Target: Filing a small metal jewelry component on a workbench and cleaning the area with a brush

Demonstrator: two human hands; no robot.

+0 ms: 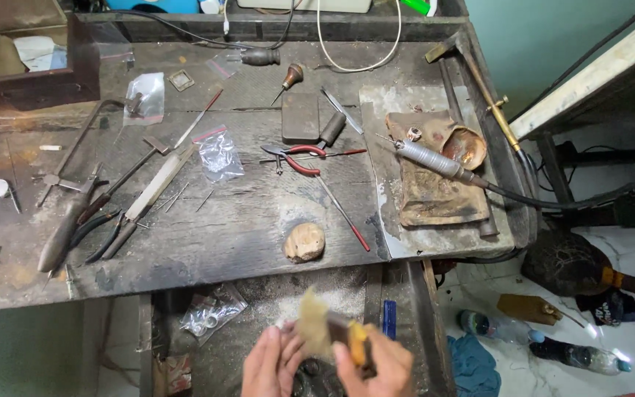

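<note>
Both of my hands are at the bottom edge of the head view, over a dusty open drawer (259,294) below the workbench. My right hand (376,364) grips a brush with a yellow-orange handle and tan bristles (316,323), blurred by motion. My left hand (270,364) sits beside it with fingers curled around a small item that I cannot make out. A dark round object (317,378) lies just beneath the hands.
The worn wooden bench (244,228) carries red-handled pliers (295,158), a file (159,184), a saw frame (75,147), a tan lump (304,242), plastic bags and a rotary handpiece (431,158) on a leather pad. A torch (486,92) lies at right; bottles stand on the floor.
</note>
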